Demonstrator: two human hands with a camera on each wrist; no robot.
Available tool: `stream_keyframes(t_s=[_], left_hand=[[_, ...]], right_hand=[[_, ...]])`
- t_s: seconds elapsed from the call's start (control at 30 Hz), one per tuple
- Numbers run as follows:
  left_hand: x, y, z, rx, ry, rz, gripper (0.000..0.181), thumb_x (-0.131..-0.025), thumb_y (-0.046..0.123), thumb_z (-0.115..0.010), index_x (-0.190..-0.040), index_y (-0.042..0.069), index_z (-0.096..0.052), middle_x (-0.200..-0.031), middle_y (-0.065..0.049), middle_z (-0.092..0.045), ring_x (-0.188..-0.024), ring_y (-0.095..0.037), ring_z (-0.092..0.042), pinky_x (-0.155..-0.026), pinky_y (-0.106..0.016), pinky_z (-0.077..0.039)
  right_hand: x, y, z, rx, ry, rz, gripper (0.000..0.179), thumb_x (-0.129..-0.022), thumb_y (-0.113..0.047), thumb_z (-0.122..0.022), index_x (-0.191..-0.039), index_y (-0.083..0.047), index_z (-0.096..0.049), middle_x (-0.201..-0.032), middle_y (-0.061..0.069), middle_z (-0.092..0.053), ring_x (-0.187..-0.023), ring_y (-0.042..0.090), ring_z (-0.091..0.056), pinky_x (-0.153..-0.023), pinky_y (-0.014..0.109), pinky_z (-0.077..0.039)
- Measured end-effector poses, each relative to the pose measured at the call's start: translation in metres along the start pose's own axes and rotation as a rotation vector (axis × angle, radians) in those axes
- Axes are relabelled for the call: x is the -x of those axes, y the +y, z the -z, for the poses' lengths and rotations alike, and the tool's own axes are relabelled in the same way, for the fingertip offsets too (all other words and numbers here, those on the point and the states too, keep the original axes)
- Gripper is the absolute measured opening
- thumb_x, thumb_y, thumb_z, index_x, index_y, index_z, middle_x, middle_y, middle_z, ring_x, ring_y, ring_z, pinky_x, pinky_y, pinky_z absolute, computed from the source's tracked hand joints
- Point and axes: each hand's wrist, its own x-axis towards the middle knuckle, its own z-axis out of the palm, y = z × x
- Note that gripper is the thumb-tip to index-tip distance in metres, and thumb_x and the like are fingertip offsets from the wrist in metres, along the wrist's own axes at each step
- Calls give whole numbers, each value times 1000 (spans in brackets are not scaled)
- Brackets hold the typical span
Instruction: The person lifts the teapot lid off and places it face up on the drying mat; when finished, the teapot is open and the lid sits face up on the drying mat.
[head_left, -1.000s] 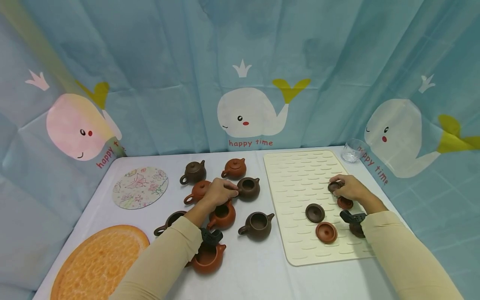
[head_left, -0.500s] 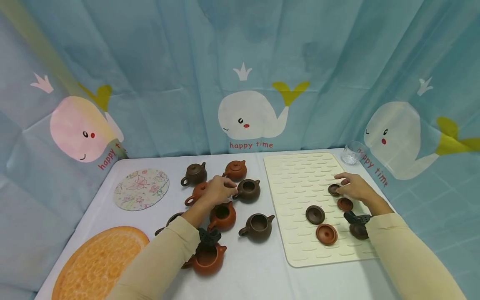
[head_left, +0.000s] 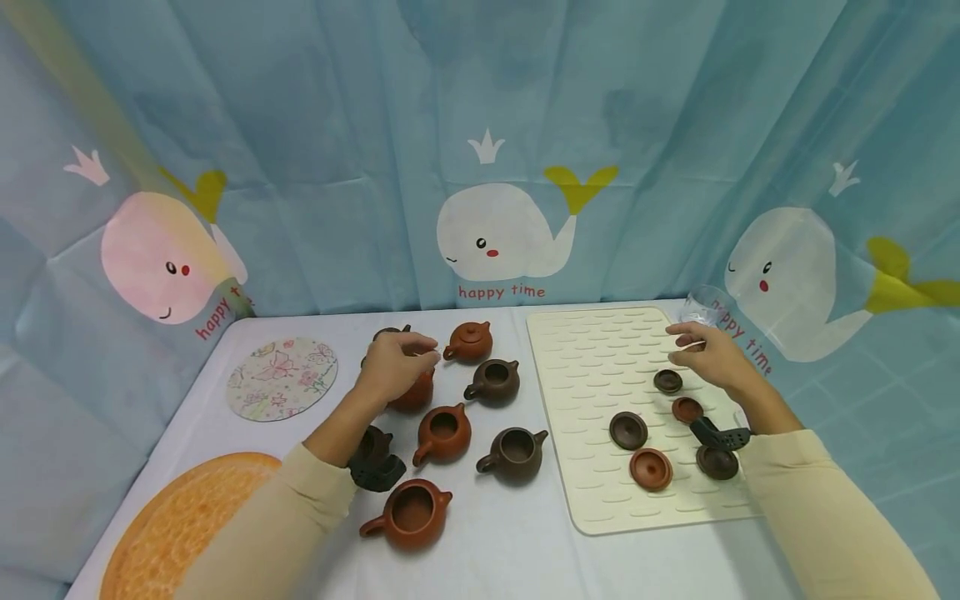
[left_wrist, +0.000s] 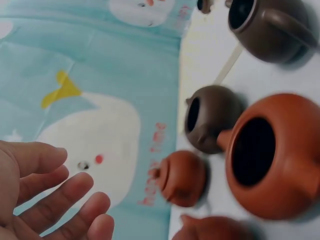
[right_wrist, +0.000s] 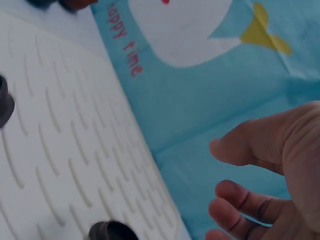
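Fingers (left_wrist: 65, 200) of left hand (head_left: 393, 364) held apart, nothing gripped; raised over tabletop (head_left: 510, 550) toward far edge, left of its middle, with red teapot (head_left: 414, 398) partly hidden by hand. Right hand (head_left: 712, 357) held with fingers parted, nothing seen between; raised near far right corner, beside pale mat's (head_left: 592, 358) edge. Small dark lid (head_left: 667, 382) seen on mat, toward tabletop's right edge, untouched. Teapot judged stiff, fairly light, chip-prone: best held round body, spout spared. Lid judged light, brittle, slick: best pinched at rim.
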Motion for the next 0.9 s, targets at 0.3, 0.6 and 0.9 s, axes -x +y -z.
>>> stream_keyframes(t_s=[0.3, 0.6, 0.9], left_hand=[[17, -35, 39, 50, 119, 36, 26, -92, 16, -66, -114, 2, -70, -115, -17, -64, -107, -33, -58, -88, -49, -45], [22, -71, 46, 75, 99, 177, 29, -94, 18, -63, -118, 1, -67, -116, -17, -63, -102, -32, -59, -81, -38, -51], [20, -92, 37, 92, 68, 240, 27, -92, 15, -66, -113, -1, -68, -111, -17, -64, -92, -28, -57, -73, -34, -50]], right_hand=[[8, -50, -1, -61, 5, 82, 45, -94, -18, -64, -135, -3, -52, -122, 22, -52, -100, 32, -54, -77, 43, -47], [1, -103, -25, -167, -45, 275, 42, -93, -14, -66, -133, -4, -55, -116, 15, -55, -96, 26, -56, -74, 31, -48], [-11, -160, -58, -283, -140, 354, 40, -89, -10, -70, -127, -5, -60, -110, 15, -58, -94, 28, -56, -73, 38, -47]])
